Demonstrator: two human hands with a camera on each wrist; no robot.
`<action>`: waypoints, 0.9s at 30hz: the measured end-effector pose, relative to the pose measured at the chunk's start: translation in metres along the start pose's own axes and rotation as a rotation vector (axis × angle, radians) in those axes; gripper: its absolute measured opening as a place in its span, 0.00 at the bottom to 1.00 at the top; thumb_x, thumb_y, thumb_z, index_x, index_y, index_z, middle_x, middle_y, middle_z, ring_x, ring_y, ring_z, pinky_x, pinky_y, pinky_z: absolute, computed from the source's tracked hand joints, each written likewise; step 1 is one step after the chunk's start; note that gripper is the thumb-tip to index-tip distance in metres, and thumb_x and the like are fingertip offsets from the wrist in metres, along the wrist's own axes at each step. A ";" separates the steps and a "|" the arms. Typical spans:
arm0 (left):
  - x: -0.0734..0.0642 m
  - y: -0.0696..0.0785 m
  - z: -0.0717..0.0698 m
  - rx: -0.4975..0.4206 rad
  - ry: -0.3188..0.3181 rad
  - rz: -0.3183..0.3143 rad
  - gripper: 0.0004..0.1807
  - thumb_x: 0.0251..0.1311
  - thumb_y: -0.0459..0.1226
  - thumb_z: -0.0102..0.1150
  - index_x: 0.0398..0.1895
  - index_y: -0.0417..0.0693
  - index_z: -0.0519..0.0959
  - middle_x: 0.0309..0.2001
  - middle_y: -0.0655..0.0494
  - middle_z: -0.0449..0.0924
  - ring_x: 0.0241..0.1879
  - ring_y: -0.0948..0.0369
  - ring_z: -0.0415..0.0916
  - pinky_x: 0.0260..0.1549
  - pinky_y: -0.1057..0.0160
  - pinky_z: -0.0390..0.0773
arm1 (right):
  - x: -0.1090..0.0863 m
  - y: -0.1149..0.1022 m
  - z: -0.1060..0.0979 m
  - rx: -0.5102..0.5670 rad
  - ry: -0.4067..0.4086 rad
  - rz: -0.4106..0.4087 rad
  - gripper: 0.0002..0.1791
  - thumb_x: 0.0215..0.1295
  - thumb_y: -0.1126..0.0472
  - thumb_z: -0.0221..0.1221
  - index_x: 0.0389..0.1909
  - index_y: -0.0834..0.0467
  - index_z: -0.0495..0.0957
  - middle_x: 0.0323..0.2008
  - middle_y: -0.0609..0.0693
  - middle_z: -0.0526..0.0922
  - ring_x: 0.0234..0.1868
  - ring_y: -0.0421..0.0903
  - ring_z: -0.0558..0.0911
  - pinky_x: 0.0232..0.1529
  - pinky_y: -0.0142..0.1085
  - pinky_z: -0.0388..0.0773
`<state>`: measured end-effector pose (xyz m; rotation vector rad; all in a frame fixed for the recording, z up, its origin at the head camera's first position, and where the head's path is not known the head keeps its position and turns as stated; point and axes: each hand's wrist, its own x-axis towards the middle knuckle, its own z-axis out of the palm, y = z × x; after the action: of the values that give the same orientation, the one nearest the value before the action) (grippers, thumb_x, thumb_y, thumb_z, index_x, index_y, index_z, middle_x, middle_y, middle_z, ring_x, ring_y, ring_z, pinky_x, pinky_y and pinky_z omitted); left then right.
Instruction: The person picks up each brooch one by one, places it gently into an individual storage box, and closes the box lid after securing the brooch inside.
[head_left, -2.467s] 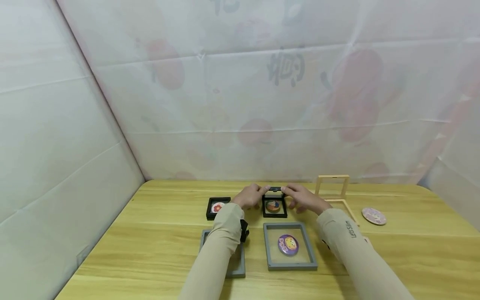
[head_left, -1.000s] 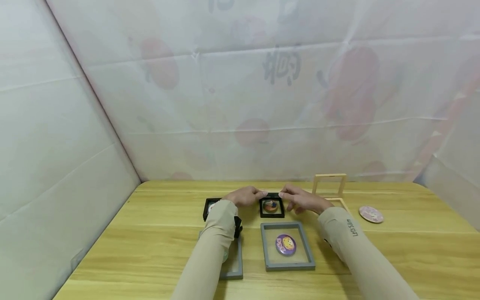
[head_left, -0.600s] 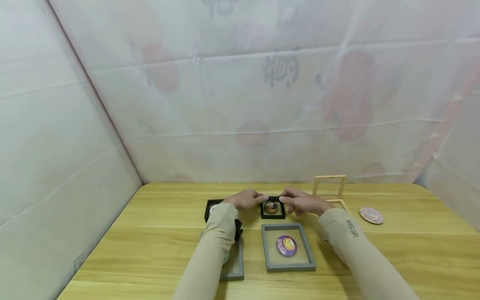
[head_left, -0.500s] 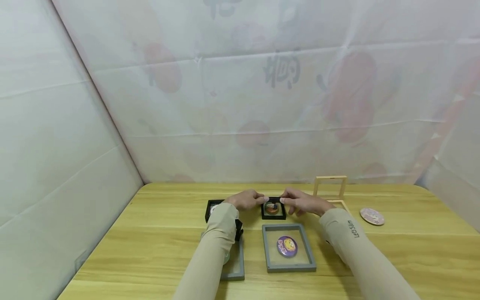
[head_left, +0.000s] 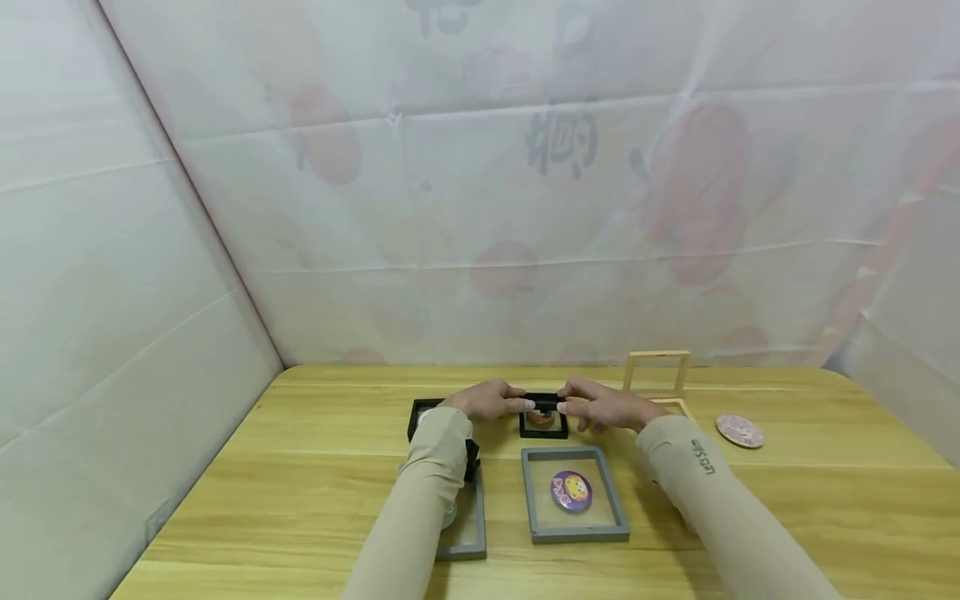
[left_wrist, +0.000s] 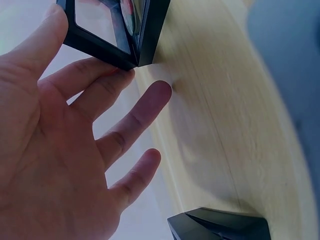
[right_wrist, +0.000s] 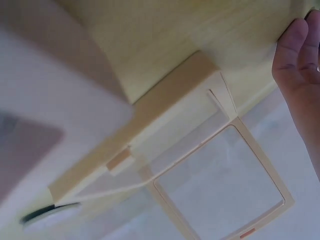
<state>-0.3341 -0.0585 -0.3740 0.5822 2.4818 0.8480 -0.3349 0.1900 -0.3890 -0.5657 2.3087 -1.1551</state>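
A small black hinged display frame (head_left: 543, 433) sits at the back middle of the table, a round orange-and-dark badge (head_left: 540, 420) inside. Its lid (head_left: 542, 400) leans forward over the base, hiding part of the badge. My left hand (head_left: 487, 402) holds the lid's left corner; in the left wrist view the thumb presses its outer edge, with two fingertips by the hinge and the others spread. On the opposite corner, my right hand (head_left: 603, 406) pinches with its thumb and index finger. The right wrist view cuts off that hand's grip.
Another black frame (head_left: 422, 406) lies partly behind the left forearm. Nearer stand two grey frames, one (head_left: 581, 535) with a purple badge (head_left: 572, 492), the other (head_left: 468, 552) under the left sleeve. An opened wooden frame (head_left: 658, 355) and a pink badge (head_left: 740, 431) are right.
The black frame's lid has swung from upright down toward me, both hands' thumbs lowering with it. The other frames and badges have stayed in place.
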 end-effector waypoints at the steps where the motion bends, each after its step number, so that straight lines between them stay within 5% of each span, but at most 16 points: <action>1: 0.000 0.000 0.000 0.014 0.003 0.003 0.31 0.78 0.50 0.49 0.74 0.41 0.67 0.73 0.48 0.66 0.67 0.59 0.68 0.57 0.64 0.69 | -0.001 -0.001 0.000 -0.006 -0.004 0.000 0.23 0.80 0.52 0.51 0.62 0.65 0.64 0.71 0.72 0.58 0.44 0.54 0.78 0.43 0.45 0.78; 3: 0.002 0.000 0.000 0.035 -0.005 0.006 0.31 0.78 0.50 0.49 0.75 0.41 0.66 0.59 0.47 0.80 0.44 0.65 0.75 0.38 0.66 0.67 | -0.003 -0.003 -0.002 -0.024 -0.025 -0.007 0.23 0.80 0.51 0.50 0.62 0.65 0.63 0.71 0.73 0.56 0.44 0.54 0.78 0.43 0.45 0.79; 5: 0.002 0.000 0.000 0.054 -0.002 0.007 0.31 0.77 0.50 0.50 0.75 0.42 0.66 0.52 0.48 0.82 0.25 0.69 0.62 0.27 0.66 0.59 | -0.004 -0.005 -0.003 -0.035 -0.041 -0.014 0.23 0.81 0.52 0.49 0.61 0.66 0.62 0.71 0.74 0.56 0.43 0.54 0.78 0.42 0.44 0.78; 7: 0.003 0.000 0.000 0.064 -0.003 0.010 0.32 0.77 0.50 0.51 0.75 0.42 0.65 0.43 0.46 0.82 0.17 0.67 0.47 0.21 0.66 0.53 | -0.005 -0.007 -0.002 -0.042 -0.045 -0.015 0.20 0.80 0.53 0.50 0.60 0.65 0.63 0.70 0.73 0.57 0.42 0.54 0.78 0.41 0.44 0.78; 8: 0.003 0.000 0.000 0.065 -0.006 0.011 0.32 0.76 0.50 0.51 0.75 0.42 0.65 0.43 0.45 0.82 0.16 0.64 0.41 0.20 0.64 0.50 | -0.005 -0.007 -0.002 -0.052 -0.045 -0.017 0.19 0.80 0.54 0.50 0.59 0.64 0.63 0.69 0.73 0.58 0.41 0.53 0.78 0.41 0.43 0.77; 10: 0.003 0.000 0.000 0.082 0.001 0.013 0.31 0.76 0.49 0.52 0.75 0.43 0.66 0.57 0.42 0.81 0.17 0.64 0.41 0.21 0.64 0.52 | -0.005 -0.008 -0.001 -0.057 -0.036 -0.018 0.16 0.80 0.56 0.51 0.57 0.63 0.64 0.68 0.71 0.60 0.40 0.53 0.77 0.40 0.43 0.76; 11: 0.003 0.000 0.000 0.093 0.004 0.008 0.31 0.76 0.50 0.52 0.75 0.44 0.67 0.62 0.43 0.78 0.16 0.66 0.50 0.22 0.65 0.59 | -0.005 -0.008 -0.001 -0.066 -0.037 -0.026 0.15 0.80 0.57 0.51 0.56 0.63 0.65 0.66 0.71 0.62 0.39 0.52 0.77 0.39 0.43 0.76; 12: 0.002 0.000 0.000 0.109 0.007 0.004 0.30 0.76 0.50 0.52 0.74 0.45 0.67 0.62 0.43 0.78 0.20 0.67 0.61 0.25 0.66 0.65 | -0.005 -0.008 -0.001 -0.067 -0.035 -0.030 0.13 0.80 0.58 0.52 0.55 0.63 0.65 0.64 0.69 0.64 0.38 0.52 0.76 0.38 0.43 0.74; 13: 0.002 0.000 0.000 0.114 0.008 0.000 0.30 0.76 0.50 0.52 0.74 0.46 0.67 0.64 0.43 0.76 0.22 0.64 0.62 0.29 0.63 0.67 | -0.004 -0.008 0.000 -0.069 -0.036 -0.038 0.13 0.80 0.59 0.52 0.54 0.63 0.65 0.62 0.68 0.65 0.37 0.52 0.75 0.37 0.42 0.73; 15: 0.001 0.000 0.001 0.144 0.018 -0.002 0.30 0.75 0.51 0.53 0.74 0.48 0.69 0.68 0.47 0.73 0.40 0.59 0.78 0.47 0.57 0.75 | -0.004 -0.009 0.001 -0.069 -0.039 -0.051 0.11 0.79 0.60 0.52 0.52 0.63 0.66 0.55 0.65 0.69 0.34 0.51 0.73 0.35 0.41 0.70; 17: 0.001 0.000 0.001 0.175 0.032 0.005 0.30 0.74 0.52 0.54 0.73 0.48 0.70 0.71 0.50 0.70 0.63 0.53 0.73 0.66 0.45 0.66 | -0.004 -0.009 0.002 -0.071 -0.048 -0.062 0.11 0.79 0.61 0.52 0.51 0.64 0.65 0.45 0.61 0.71 0.31 0.49 0.71 0.33 0.39 0.67; 21: 0.000 0.000 0.002 0.209 0.050 0.016 0.31 0.72 0.52 0.57 0.72 0.48 0.71 0.70 0.53 0.70 0.71 0.50 0.64 0.70 0.33 0.48 | -0.004 -0.009 0.003 -0.080 -0.062 -0.065 0.12 0.79 0.60 0.53 0.51 0.64 0.64 0.29 0.52 0.69 0.27 0.45 0.67 0.30 0.36 0.65; 27: -0.001 0.002 0.003 0.182 0.060 0.008 0.31 0.70 0.50 0.60 0.71 0.47 0.72 0.70 0.54 0.71 0.72 0.51 0.62 0.71 0.33 0.45 | -0.004 -0.006 0.002 -0.109 -0.073 -0.075 0.14 0.79 0.59 0.54 0.51 0.64 0.63 0.26 0.50 0.67 0.26 0.45 0.67 0.30 0.35 0.65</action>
<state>-0.3312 -0.0556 -0.3747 0.6374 2.6309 0.6548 -0.3298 0.1877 -0.3836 -0.7286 2.3158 -1.0291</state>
